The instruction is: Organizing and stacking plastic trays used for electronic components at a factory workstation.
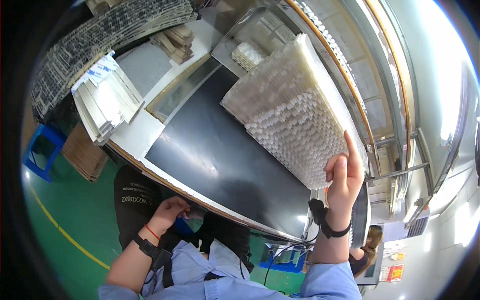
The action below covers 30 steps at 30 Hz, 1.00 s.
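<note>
A large slab-like block [295, 115] of many small whitish, translucent tube-like pieces stands over the far right of a dark sheet [215, 165] on the bench. At its near right corner is my right hand [346, 175], index finger stretched along the block's edge, thumb raised and the other fingers curled. I see nothing held in it, and whether it touches the block is hard to tell. My left hand [172, 211] hovers over my lap beside the bench's front edge, its fingers curled together; anything between them is hidden. Both wrists wear black straps.
A clear tray [235, 37] with a smaller white block [248, 55] sits behind. Flat white strips [107, 97] and a long dark-and-white stack [105, 42] lie at the left. A blue stool [42, 150] and cardboard [84, 152] are on the floor. Another person [367, 252] is at the right.
</note>
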Available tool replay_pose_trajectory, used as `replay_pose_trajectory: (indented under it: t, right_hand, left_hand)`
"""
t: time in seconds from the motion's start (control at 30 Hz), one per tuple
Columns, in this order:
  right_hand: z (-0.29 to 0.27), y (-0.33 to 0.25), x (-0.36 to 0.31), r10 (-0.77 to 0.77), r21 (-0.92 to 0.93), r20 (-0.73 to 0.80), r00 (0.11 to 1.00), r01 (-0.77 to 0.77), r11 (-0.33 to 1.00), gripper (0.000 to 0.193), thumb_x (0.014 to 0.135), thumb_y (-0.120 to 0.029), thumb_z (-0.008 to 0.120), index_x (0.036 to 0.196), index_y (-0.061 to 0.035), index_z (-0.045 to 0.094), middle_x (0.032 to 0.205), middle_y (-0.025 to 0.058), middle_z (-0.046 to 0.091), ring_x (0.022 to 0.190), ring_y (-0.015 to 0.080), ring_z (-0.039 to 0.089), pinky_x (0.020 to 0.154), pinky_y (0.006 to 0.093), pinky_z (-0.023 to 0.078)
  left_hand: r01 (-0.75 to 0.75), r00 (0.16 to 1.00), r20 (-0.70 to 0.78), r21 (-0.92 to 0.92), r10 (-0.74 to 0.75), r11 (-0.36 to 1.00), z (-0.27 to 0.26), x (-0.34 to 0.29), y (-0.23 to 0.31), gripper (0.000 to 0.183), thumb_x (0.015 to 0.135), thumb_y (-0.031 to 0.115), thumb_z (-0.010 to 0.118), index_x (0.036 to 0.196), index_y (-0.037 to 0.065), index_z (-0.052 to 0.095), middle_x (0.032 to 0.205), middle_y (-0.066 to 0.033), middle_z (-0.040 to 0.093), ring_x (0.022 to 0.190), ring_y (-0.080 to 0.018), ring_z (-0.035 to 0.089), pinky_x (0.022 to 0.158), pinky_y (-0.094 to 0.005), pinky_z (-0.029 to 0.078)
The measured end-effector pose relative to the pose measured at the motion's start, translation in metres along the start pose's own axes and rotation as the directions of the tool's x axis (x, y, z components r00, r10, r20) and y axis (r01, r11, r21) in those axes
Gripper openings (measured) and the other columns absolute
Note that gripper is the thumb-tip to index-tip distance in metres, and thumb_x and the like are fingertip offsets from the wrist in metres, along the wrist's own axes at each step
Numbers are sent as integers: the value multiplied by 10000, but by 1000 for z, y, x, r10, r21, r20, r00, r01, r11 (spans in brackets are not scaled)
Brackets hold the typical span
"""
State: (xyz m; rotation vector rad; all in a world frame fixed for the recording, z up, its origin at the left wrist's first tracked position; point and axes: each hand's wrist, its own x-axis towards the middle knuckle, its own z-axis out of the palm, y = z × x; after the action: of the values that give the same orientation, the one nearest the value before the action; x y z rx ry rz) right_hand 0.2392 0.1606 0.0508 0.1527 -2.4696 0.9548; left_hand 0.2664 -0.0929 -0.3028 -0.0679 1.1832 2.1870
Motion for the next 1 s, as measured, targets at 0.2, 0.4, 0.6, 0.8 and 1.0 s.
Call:
replay_pose_trajectory:
  t: [0.2,0.4,0.6,0.8,1.0]
  right_hand:
    - [-17,11,-48,120,215,93,988,-138,967,505,945,-161,522,1394,35,395,706,7,548,578,36,438,543,170,352]
    - [-14,29,-105,256,497,167,952,-305,812,480,966,-208,518,1372,29,422,717,25,564,564,38,436,535,169,365]
    - [7,63,-145,408,608,139,903,-402,684,429,965,-164,516,1343,29,455,712,16,557,564,35,428,532,173,366]
    - [24,77,-156,334,533,-44,942,-260,805,398,923,-121,556,1279,53,517,697,0,543,609,43,466,561,171,374]
    - [29,66,-153,117,72,17,993,-118,990,392,781,-60,687,1154,30,610,612,42,535,494,118,501,493,236,411]
  left_hand:
    - [69,998,1,61,-69,996,6,6,-16,107,915,114,568,915,20,619,842,-60,651,757,-122,585,710,-242,464]
    - [141,990,-31,176,-138,974,10,6,-20,132,928,144,524,897,46,606,855,-61,659,756,-119,587,700,-243,453]
    - [338,938,-70,-25,-339,941,50,-1,-11,230,916,229,470,911,57,622,855,-82,667,774,-152,594,726,-277,451]
    - [432,899,-139,135,-415,892,29,23,-44,298,941,293,467,959,39,621,823,-68,654,746,-140,589,689,-275,452]
    - [254,959,-194,252,-208,934,18,43,-62,292,967,319,448,987,75,608,846,-38,643,713,-112,580,630,-247,439]
